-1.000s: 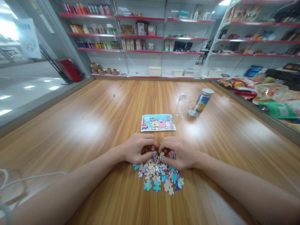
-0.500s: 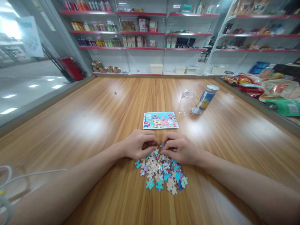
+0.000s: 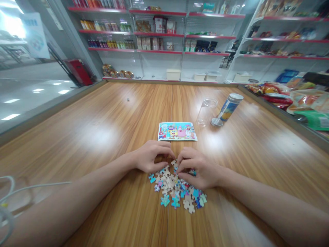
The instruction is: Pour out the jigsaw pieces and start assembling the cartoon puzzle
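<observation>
A heap of jigsaw puzzle pieces (image 3: 167, 181) lies on the wooden table, some showing bare tan backs, others blue, pink and coloured print. At its upper left edge rests my left hand (image 3: 153, 156), thumb and curved fingers apart, with nothing visible between them. Over the upper right of the heap, my right hand (image 3: 196, 167) has thumb and fingertips drawn together in a pinch on a puzzle piece, mostly hidden by the fingers. Just beyond both hands lies a flat cartoon picture card (image 3: 177, 131), face up.
A clear open jar (image 3: 206, 112) and a tilted-looking blue printed canister (image 3: 229, 109) stand at the back right, beside a round metal lid (image 3: 217, 121). A small object (image 3: 128, 100) lies far left. White cables (image 3: 33, 188) cross the left edge. Snack bags (image 3: 277, 94) line the right side.
My right hand has shifted slightly toward me over the heap. My left thumb and fingers have spread further apart, and the gap between the hands shows more pieces. The view has tilted slightly.
</observation>
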{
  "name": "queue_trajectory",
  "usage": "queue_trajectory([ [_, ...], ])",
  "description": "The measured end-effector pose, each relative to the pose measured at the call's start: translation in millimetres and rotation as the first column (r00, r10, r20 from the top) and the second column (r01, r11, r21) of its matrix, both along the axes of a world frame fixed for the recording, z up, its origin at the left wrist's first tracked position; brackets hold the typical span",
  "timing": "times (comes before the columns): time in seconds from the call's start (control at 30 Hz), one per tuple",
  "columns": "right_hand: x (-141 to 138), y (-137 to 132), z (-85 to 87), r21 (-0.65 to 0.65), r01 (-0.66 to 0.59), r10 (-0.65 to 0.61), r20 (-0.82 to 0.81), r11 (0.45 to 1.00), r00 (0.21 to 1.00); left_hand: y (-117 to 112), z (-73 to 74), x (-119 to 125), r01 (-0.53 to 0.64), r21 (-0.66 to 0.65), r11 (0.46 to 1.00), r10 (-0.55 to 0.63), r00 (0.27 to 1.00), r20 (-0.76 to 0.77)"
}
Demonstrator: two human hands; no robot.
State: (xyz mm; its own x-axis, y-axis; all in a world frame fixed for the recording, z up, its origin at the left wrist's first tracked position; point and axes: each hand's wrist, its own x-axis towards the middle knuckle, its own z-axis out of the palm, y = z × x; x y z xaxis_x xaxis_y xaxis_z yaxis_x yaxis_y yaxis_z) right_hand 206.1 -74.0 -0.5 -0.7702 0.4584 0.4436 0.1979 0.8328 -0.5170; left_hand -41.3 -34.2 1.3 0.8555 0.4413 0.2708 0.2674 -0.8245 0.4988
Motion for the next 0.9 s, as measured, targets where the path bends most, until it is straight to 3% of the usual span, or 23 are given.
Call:
queue_trajectory([
  [0.27,-2.4,-0.4,0.4,0.003,0.047,-0.048,0.058,0.999,0.997,0.1,1.4,0.8,0.0,-0.008,1.0,-0.001,0.999,-0.038],
  [0.63,-3.1,0.8,-1.2,-0.036,-0.01,0.011,0.007,0.999,1.0,-0.2,2.7,1.2,0.006,0.011,1.0,-0.005,0.998,-0.068],
  [0.9,-1.4,0.9,1.2,-0.052,-0.008,0.011,0.059,0.999,0.998,-2.9,1.9,3.0,0.012,0.03,0.999,-0.009,0.997,-0.079],
])
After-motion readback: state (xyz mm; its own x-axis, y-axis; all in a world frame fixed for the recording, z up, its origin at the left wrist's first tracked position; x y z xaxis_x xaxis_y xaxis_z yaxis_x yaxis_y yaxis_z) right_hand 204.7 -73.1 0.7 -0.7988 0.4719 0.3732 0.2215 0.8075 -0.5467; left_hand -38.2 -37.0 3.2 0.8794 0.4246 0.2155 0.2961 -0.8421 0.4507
